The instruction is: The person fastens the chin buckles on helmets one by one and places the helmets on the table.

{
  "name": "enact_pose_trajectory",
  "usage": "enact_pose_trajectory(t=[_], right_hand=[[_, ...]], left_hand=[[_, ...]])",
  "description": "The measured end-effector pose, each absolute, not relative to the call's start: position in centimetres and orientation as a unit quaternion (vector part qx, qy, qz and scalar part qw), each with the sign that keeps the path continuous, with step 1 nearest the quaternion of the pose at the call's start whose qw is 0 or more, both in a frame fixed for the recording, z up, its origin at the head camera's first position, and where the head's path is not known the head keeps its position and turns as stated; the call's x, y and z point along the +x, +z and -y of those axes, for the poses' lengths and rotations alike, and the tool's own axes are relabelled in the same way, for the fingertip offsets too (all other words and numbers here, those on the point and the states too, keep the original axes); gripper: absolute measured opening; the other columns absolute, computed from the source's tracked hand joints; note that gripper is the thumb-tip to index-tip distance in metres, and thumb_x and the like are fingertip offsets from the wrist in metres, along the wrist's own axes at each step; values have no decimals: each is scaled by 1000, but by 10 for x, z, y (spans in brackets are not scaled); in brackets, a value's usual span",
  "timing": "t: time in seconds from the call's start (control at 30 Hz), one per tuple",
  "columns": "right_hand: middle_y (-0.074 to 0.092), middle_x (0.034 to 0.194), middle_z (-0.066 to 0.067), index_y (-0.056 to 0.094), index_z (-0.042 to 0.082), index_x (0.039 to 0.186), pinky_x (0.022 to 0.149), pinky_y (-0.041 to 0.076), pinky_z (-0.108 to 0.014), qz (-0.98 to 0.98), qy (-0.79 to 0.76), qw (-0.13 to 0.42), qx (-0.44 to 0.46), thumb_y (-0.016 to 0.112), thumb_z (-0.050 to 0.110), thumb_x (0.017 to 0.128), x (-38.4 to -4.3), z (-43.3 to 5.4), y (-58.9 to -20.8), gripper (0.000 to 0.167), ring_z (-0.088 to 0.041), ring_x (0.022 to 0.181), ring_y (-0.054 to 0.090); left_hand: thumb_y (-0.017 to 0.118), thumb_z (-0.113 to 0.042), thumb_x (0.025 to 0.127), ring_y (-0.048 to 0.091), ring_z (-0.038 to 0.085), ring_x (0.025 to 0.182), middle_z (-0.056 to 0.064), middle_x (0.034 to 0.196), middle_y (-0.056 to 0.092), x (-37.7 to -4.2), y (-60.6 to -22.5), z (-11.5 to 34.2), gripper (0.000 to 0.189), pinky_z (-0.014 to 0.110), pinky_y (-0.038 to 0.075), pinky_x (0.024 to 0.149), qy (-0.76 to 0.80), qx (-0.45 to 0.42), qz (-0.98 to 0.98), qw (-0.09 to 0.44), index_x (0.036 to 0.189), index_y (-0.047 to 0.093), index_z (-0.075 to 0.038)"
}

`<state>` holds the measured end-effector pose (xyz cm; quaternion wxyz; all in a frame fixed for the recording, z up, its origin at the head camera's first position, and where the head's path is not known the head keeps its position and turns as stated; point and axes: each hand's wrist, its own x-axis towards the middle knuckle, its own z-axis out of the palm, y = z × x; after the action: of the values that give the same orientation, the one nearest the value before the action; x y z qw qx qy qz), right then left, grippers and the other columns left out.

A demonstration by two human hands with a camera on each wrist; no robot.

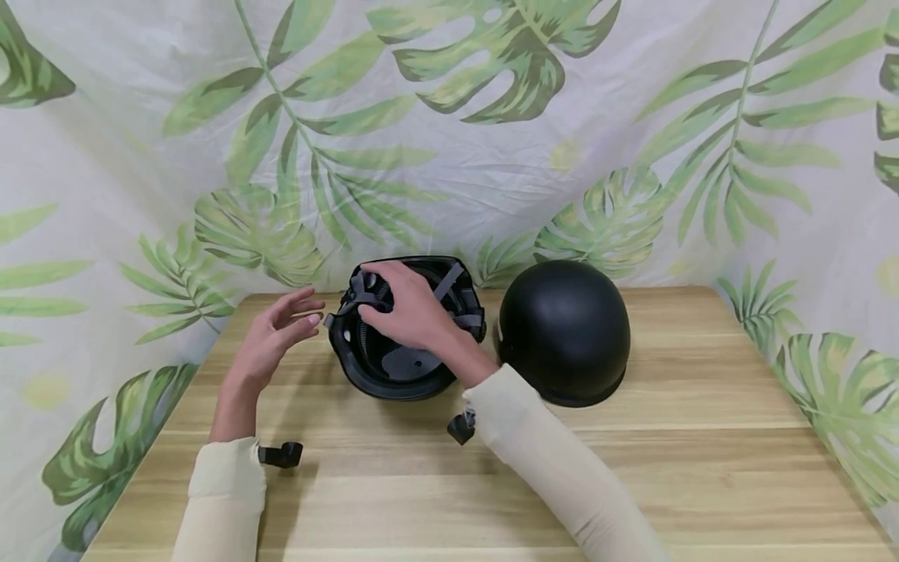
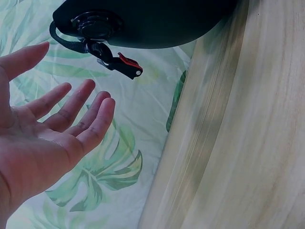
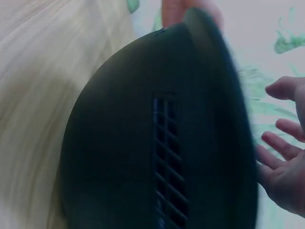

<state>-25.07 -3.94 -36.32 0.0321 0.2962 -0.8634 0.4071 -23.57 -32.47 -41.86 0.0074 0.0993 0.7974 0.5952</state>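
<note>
An upturned black helmet (image 1: 407,390) lies on the table with its padding and grey straps (image 1: 449,279) showing. Over its opening is my right hand (image 1: 410,304), thumb and fingers spread near the straps. In the right wrist view, that hand (image 3: 288,148) appears beyond the rim of the vented helmet (image 3: 119,138), some fingertips hidden. Left of the helmet, my left hand (image 1: 277,332) hovers with loosely bent fingers, holding nothing. The left wrist view has the left hand (image 2: 62,129) palm up, below a dangling black buckle (image 2: 126,66) with a red edge.
A second black helmet (image 1: 565,332) sits dome up, just right of the first. Both stand toward the back of the wooden table (image 1: 393,499). Behind the table hangs a leaf-patterned cloth (image 1: 449,179).
</note>
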Motion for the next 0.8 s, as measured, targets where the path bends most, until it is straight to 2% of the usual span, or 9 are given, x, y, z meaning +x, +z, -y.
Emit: enact_pose_trajectory(t=[0.27,0.5,0.57,0.7,0.8], right_hand=[[41,171,-2,42,22,166,122,45,-49,855,413,24,312,68,34,107,-266,50,-392,66,-26,156,45],[44,170,1,42,25,166,122,46,-48,846,431,48,309,68,42,106,-267,39,-420,67,-22,156,45],[45,168,1,44,25,165,121,47,-46,840,438,57,315,69,43,105,-267,37,-425,67,-21,154,47],[52,162,1,50,23,161,117,51,-42,828,450,73,325,73,40,103,-267,36,-430,64,-20,144,57],[58,155,0,55,21,156,112,54,-38,824,453,85,328,76,38,102,-266,35,-432,61,-19,134,64]], left_hand=[[64,-24,109,66,-4,121,-11,137,63,-237,-419,323,66,21,58,100,593,109,-798,24,167,37,-7],[62,-13,109,60,1,132,2,153,57,-239,-421,321,65,15,53,100,572,168,-801,45,168,35,-8],[60,-9,109,58,0,133,0,154,54,-239,-423,319,65,15,53,100,573,188,-796,56,169,33,-7],[60,-7,109,60,0,131,-11,149,55,-239,-426,313,64,15,53,100,581,200,-786,63,168,34,-5],[60,-6,109,64,2,127,-12,142,59,-240,-428,307,61,16,55,99,589,197,-782,47,166,37,-2]])
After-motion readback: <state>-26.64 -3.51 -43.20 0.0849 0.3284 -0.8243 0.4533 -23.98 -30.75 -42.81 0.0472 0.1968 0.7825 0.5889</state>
